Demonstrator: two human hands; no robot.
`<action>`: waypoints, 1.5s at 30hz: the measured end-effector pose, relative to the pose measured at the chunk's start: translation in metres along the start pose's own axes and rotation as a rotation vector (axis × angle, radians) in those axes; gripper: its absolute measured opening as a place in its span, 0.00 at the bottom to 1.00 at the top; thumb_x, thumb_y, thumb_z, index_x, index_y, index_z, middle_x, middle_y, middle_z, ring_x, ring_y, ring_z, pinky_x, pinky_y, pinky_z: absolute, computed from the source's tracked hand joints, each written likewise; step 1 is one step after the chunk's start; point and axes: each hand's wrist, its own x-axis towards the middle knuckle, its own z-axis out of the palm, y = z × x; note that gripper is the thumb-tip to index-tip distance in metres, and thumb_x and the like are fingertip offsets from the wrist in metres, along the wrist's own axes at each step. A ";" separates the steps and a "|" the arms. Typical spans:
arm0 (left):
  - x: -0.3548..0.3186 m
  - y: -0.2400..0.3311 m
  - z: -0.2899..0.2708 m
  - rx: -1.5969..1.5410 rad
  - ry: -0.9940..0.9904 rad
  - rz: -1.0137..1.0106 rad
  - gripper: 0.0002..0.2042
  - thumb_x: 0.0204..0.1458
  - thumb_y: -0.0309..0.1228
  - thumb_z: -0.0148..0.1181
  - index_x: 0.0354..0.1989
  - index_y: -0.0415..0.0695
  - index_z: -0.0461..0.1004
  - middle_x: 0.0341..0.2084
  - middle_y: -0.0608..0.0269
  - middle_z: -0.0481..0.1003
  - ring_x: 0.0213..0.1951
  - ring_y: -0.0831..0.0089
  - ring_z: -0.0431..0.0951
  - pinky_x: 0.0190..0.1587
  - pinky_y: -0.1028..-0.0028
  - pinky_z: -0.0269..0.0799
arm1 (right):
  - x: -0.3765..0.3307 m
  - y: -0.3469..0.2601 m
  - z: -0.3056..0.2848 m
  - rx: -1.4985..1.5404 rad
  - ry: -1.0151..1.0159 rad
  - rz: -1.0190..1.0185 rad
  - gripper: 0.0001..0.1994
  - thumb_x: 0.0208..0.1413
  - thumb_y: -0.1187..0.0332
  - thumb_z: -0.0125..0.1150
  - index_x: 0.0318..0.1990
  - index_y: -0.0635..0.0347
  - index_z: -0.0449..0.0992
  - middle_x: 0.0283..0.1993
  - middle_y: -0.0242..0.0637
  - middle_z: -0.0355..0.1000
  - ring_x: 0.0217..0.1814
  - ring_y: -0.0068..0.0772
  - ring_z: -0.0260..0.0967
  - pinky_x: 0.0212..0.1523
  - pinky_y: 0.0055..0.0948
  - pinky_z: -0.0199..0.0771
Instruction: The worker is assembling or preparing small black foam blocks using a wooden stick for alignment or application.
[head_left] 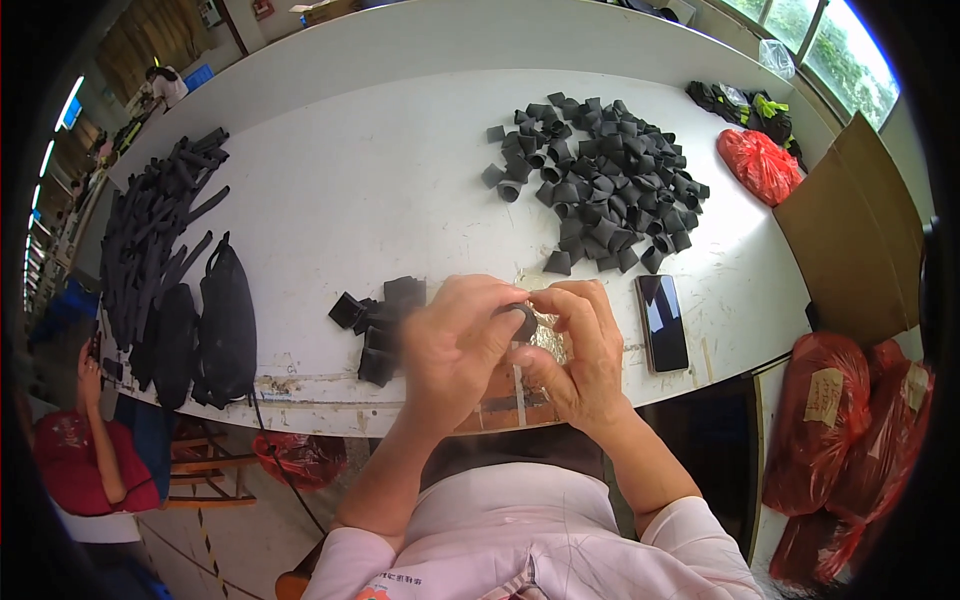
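Observation:
Both of my hands meet near the table's front edge, around a small black tube-shaped piece point(522, 318), perhaps fabric or foam. My left hand point(455, 345) grips it with thumb and fingers closed. From the other side my right hand point(580, 345) pinches the same piece; its fingers are bent over the rim. Part of the piece is hidden behind my fingers. Just left of my left hand lies a small group of flattened black pieces point(378, 350). Farther off, right of centre, spreads a large heap of short black tubes point(610, 190), many with open ends showing.
Long black strips point(150, 230) and black cloth pouches point(228, 325) lie on the white table point(350, 150) at left. A phone point(663, 325) rests at right, near a red bag point(760, 165) and cardboard point(850, 230). Red sacks point(825, 400) stand lower right. Another person point(85, 460) sits at left.

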 end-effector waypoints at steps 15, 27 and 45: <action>-0.020 -0.005 0.002 -0.845 0.376 -0.354 0.05 0.50 0.25 0.53 0.34 0.39 0.70 0.33 0.59 0.71 0.37 0.72 0.70 0.43 0.75 0.64 | 0.010 0.004 0.015 0.026 0.103 -0.158 0.07 0.36 0.76 0.63 0.27 0.63 0.73 0.20 0.33 0.64 0.22 0.30 0.58 0.21 0.25 0.59; -0.010 -0.014 -0.013 0.017 0.001 -0.205 0.06 0.45 0.24 0.57 0.32 0.37 0.72 0.21 0.63 0.74 0.22 0.81 0.70 0.25 0.82 0.65 | 0.002 0.012 0.017 -0.112 0.005 -0.239 0.09 0.35 0.76 0.63 0.29 0.63 0.72 0.21 0.34 0.63 0.21 0.33 0.58 0.19 0.27 0.59; -0.056 -0.170 -0.166 1.050 0.331 -0.550 0.08 0.43 0.29 0.57 0.29 0.38 0.69 0.29 0.49 0.70 0.36 0.57 0.70 0.39 0.64 0.65 | -0.058 0.015 0.022 0.494 -0.353 0.799 0.14 0.56 0.64 0.49 0.29 0.67 0.73 0.18 0.31 0.65 0.20 0.19 0.61 0.21 0.18 0.61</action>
